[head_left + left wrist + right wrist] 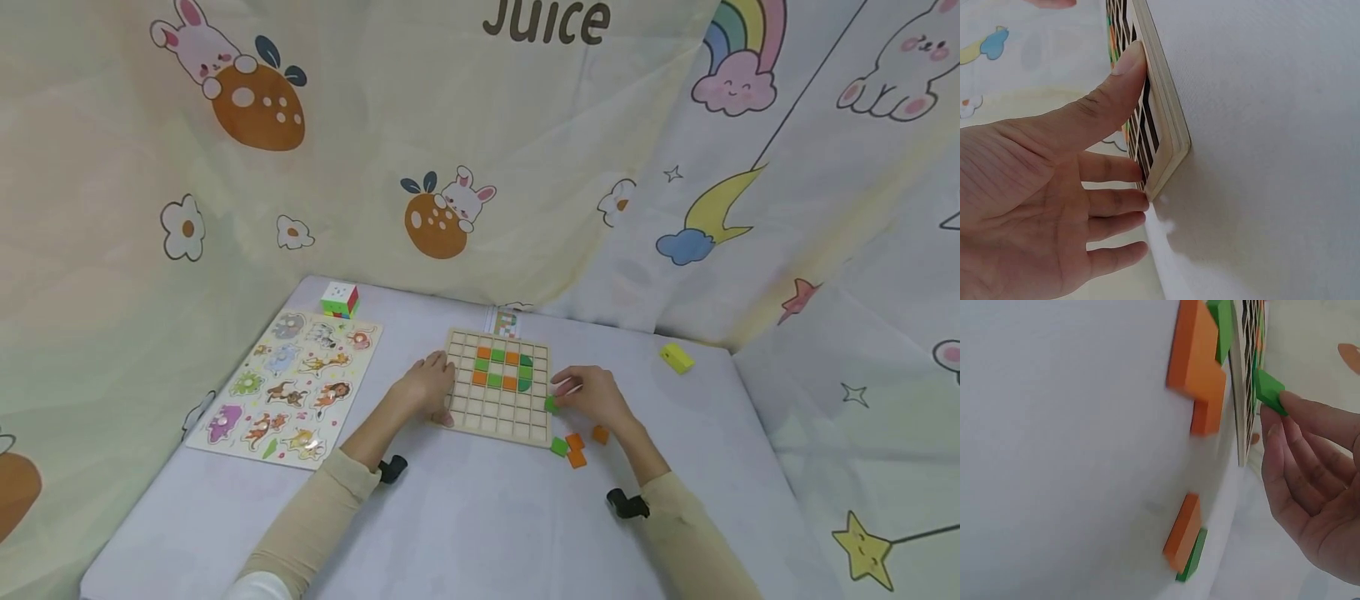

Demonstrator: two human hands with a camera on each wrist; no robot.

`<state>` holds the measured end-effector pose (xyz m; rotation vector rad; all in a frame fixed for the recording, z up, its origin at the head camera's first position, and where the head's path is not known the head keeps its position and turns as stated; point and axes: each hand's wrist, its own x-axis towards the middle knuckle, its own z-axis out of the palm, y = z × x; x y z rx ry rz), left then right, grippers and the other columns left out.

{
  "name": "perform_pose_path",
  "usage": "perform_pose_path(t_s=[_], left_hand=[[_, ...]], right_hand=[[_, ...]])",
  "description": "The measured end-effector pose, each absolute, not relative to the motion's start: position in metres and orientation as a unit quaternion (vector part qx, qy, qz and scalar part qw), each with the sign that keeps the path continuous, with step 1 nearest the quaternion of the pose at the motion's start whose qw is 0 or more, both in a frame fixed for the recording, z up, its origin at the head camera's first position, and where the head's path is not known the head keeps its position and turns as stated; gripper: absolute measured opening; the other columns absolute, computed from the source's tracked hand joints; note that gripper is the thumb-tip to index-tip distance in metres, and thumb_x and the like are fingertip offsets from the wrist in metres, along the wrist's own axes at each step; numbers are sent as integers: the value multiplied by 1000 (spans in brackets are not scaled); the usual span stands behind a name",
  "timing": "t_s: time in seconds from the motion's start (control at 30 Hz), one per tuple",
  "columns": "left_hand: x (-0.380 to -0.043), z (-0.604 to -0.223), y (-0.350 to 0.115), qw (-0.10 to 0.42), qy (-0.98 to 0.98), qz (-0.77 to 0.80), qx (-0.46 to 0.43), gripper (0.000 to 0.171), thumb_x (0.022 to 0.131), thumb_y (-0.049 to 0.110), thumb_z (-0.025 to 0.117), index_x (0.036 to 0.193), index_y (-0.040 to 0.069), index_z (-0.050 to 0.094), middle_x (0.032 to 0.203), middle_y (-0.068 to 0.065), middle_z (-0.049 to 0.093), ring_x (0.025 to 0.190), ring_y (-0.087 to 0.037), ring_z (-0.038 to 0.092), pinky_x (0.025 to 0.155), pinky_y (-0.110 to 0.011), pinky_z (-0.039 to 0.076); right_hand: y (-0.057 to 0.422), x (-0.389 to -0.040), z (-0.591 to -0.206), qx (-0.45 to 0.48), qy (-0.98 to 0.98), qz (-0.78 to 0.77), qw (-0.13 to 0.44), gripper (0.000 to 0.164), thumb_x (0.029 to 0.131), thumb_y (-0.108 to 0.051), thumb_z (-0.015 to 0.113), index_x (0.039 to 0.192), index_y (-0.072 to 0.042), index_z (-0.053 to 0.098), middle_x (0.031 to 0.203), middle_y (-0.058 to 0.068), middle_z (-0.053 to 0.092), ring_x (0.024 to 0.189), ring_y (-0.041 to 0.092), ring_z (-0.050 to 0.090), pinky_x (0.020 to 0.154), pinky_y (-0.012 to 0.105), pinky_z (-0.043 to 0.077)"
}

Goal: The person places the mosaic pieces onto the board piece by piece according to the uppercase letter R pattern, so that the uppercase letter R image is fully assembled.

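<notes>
A wooden grid board [491, 421] lies on the table, with orange and green tiles set in a ring in its upper right part. My left hand [427, 385] rests at the board's left edge; in the left wrist view its thumb [1125, 65] presses on the rim and the other fingers extend straight beside it. Just off the board's right edge, my right hand [596, 398] pinches a green tile [1270, 392] between thumb and fingers. Below that hand lie loose orange tiles [575, 458] and a green tile [559, 447]. In the right wrist view another green piece [1192, 556] is partly hidden behind an orange tile [1183, 532].
An animal puzzle board [258, 408] lies at the left, with a colourful cube [341, 298] behind it. A small patterned card [507, 322] is at the back of the grid board. A yellow block [677, 358] sits far right. Printed fabric hangs behind the table.
</notes>
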<state>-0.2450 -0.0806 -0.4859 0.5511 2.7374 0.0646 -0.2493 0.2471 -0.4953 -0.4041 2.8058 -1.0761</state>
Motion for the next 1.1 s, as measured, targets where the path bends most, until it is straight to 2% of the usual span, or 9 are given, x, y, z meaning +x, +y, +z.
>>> perform_pose_path(t_s=[0.37,0.7,0.97,1.1], left_hand=[[-245,-487,-83,173,965,28,193,113,76,49,87,158,-8,35,167,-31,22,158,-42,17,127,-55,23],[-245,-488,-81,168,966,29,196,113,76,50,87,157,-9,35,167,-31,23,157,-43,19,127,-55,24],[-245,-485,-79,158,967,7,199,114,74,52,89,155,-10,39,165,-33,27,156,-43,23,125,-54,28],[-245,-486,-78,165,967,13,196,113,75,51,88,156,-9,37,166,-32,25,157,-43,22,126,-55,27]], right_hand=[[205,-268,-508,-168,894,-410,64,27,86,-9,85,112,-6,78,89,1,76,80,18,71,69,35,59],[169,-275,-509,-181,889,-412,84,26,85,-10,88,110,-7,79,87,-1,75,77,13,70,70,31,60],[145,-279,-512,-204,894,-395,60,18,88,-10,82,107,-8,80,88,-2,75,83,14,70,69,30,59],[137,-279,-515,-193,899,-388,67,17,88,-12,85,104,-9,80,88,-3,75,82,13,69,71,30,59]])
